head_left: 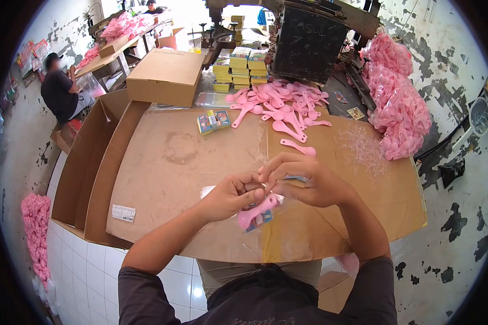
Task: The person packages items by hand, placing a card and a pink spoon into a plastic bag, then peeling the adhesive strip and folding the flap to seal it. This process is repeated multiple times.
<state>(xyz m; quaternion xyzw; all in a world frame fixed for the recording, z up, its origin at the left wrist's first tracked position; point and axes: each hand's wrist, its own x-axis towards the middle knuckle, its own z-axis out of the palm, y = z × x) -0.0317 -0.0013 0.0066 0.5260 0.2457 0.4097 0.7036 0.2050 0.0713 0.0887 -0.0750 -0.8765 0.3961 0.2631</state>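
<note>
My left hand (236, 196) is closed, its thumb and fingers pinching at the handle end of a pink spoon (249, 216). A printed colored card (264, 218) lies against the spoon, with clear plastic about it. My right hand (306, 176) meets the left from the other side, fingers bent and fingertips pinched together. What sits between those fingertips is too small to make out. Just beyond the right hand, a single pink spoon (298, 147) lies on the cardboard-covered table (200, 162).
A pile of pink spoons (284, 100) fills the table's back, beside stacked cards (239, 67) and a closed carton (165, 73). A banded card bundle (213, 122) lies nearer. Thin clear strands (363, 149) and bagged pink items (398, 103) are at right. A person (59, 89) sits at far left.
</note>
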